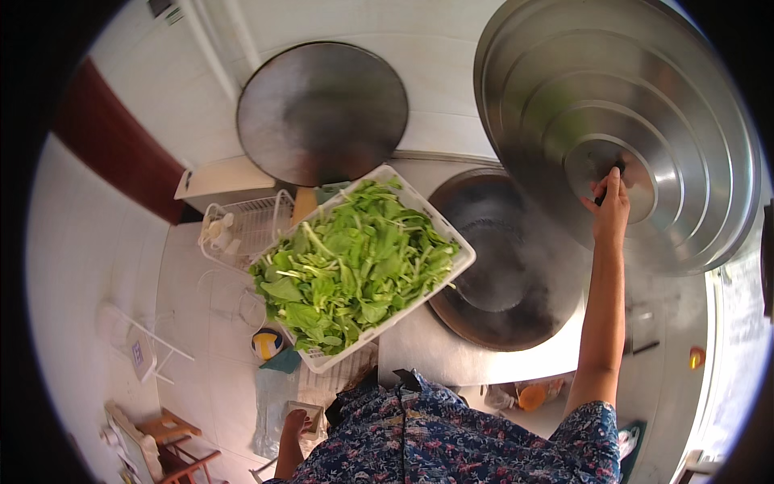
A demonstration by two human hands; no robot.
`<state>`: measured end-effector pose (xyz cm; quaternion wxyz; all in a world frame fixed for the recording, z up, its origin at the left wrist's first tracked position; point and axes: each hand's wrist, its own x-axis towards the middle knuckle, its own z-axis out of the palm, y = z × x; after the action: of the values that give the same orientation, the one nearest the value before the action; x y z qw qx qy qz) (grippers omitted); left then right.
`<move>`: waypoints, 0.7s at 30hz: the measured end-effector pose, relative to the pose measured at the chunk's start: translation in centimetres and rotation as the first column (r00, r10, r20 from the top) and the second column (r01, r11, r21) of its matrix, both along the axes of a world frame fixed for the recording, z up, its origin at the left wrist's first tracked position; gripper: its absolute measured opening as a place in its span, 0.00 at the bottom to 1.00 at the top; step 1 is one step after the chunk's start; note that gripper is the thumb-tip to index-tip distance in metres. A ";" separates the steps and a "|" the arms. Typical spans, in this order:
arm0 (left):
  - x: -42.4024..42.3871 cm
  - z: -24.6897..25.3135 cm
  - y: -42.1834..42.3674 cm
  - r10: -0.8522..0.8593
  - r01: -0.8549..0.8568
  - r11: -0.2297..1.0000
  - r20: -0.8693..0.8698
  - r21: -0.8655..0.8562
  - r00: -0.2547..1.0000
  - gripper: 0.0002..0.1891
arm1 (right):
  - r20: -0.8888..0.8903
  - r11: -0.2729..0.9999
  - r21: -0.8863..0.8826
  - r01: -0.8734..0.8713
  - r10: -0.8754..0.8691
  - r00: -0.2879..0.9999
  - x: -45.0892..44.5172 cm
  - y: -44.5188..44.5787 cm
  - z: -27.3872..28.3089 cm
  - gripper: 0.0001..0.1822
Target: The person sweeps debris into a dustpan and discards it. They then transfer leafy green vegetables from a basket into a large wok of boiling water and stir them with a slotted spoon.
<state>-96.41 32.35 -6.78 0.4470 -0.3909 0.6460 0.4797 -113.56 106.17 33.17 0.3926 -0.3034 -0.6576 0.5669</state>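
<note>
My right hand point(609, 190) grips the black knob of a large, ridged round metal lid point(671, 78). The lid is tilted up at the right, away from the wok. Steam rises from the wide dark wok point(490, 266), which is set into a metal stove top point(417, 357). Left of the wok is a white plastic basket point(468, 259) heaped with cut leafy greens point(357, 266); its right corner overlaps the wok's rim in view. My left hand point(296, 421) hangs low at my side, its fingers partly curled and partly hidden. No object shows clearly in it.
A second round metal lid point(323, 112) leans against the tiled wall. Behind the basket stands a white wire rack point(251, 224) with pale items. On the floor at left are a ball point(266, 343) and a wooden chair point(172, 423). Orange and plastic items point(532, 396) sit beneath the stove top.
</note>
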 end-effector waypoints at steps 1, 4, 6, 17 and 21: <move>0.1 0.5 1.2 -0.060 0.059 0.998 -0.024 -0.023 0.998 0.15 | -0.012 1.000 0.001 -0.021 0.021 1.000 -1.6 -0.6 -0.3 0.20; 0.6 2.8 3.6 -0.274 0.265 0.953 -0.046 -0.145 0.961 0.16 | -0.079 0.991 -0.070 -0.114 0.108 0.991 -6.3 -3.1 -0.2 0.18; 1.2 4.6 5.2 -0.062 0.057 0.990 -0.038 -0.128 0.997 0.15 | -0.110 0.971 -0.100 -0.217 0.206 0.972 -9.5 -5.0 -0.2 0.18; 4.9 7.1 8.1 0.249 -0.253 0.966 -0.072 -0.056 0.966 0.13 | -0.249 0.791 -0.246 -0.560 0.507 0.825 -29.1 -17.5 -5.9 0.17; 7.8 5.6 7.1 0.317 -0.319 0.945 -0.042 -0.072 0.947 0.13 | -0.224 0.742 -0.274 -0.611 0.569 0.791 -33.0 -22.1 -8.2 0.18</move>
<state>-88.57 39.43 -1.13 0.3384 -0.5000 0.5993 0.5257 -146.60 84.06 24.96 0.1760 -0.1047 -0.5884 0.7822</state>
